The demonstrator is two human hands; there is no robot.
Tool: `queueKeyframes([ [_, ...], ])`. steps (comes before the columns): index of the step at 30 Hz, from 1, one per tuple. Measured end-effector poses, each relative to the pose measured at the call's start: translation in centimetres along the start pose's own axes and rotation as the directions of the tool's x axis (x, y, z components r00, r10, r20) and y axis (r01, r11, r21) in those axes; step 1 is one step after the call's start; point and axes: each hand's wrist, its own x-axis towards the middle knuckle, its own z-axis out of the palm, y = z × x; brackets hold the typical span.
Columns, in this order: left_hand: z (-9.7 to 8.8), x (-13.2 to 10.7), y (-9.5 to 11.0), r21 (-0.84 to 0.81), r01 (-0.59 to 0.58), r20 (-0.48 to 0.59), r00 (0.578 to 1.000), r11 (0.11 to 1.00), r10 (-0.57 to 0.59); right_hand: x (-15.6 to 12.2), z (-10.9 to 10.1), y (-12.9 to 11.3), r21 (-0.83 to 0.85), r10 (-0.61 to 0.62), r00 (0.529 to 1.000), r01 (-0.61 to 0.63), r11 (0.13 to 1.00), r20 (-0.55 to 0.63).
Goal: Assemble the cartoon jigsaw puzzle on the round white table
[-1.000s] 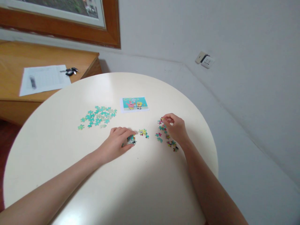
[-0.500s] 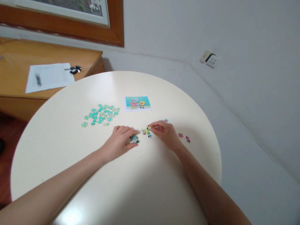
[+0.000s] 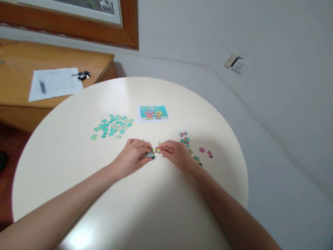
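My left hand [image 3: 135, 153] is closed round a small joined section of jigsaw puzzle [image 3: 150, 155], thumb and fingers at its edges on the table. Between the thumb and fingertips of my right hand [image 3: 174, 152] is a yellow and red puzzle piece [image 3: 157, 150], right beside that section; whether they touch I cannot tell. A yellow puzzle cluster [image 3: 160, 142] lies just behind, partly hidden by my right hand. Beyond both hands lies a picture card [image 3: 154, 113] with a pink and a yellow cartoon figure on teal.
Loose teal and pale green pieces [image 3: 113, 126] are heaped on the left of the round white table [image 3: 125, 215]. More teal pieces [image 3: 185, 140] and pink pieces [image 3: 202, 150] lie on the right. Paper [image 3: 56, 83] and keys [image 3: 83, 75] rest on a wooden desk [image 3: 88, 57].
My right hand has moved left and slightly nearer with its puzzle piece, from over the yellow cluster to the section at my left hand. Pieces behind the right hand now show. My left hand stays put.
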Motion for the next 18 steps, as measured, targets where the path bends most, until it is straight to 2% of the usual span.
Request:
queueKeyframes([
  [4, -0.04, 0.05, -0.05, -0.009, -0.034, 0.006, 0.999, 0.999, 0.034, -0.04, -0.01, -0.14, -0.021, -0.002, 1.000, 0.002, 1.000, 0.020],
  [18, -0.36, 0.15, 0.26, 0.012, -0.049, 0.014, 0.999, 0.999, 0.049, 0.05, -0.02, 0.34, -0.039, -0.033, 0.999, 0.035, 0.999, 0.039],
])
